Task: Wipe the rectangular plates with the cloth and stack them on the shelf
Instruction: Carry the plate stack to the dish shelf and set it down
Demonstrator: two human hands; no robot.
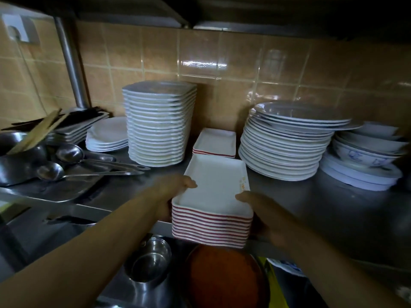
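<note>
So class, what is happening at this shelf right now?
A person is holding a stack of rectangular plates with red-striped edges, the left hand gripping one side and the right hand the other. The stack sits at the front edge of a metal shelf. Behind it lies a smaller pile of the same plates, between tall stacks of white plates. No cloth is visible.

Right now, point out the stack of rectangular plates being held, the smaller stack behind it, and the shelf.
held stack of rectangular plates (213, 185): head view, top plate's inside.
smaller rectangular stack (215, 140): head view, top plate's inside.
shelf (311, 201): head view, bare steel surface.
</note>
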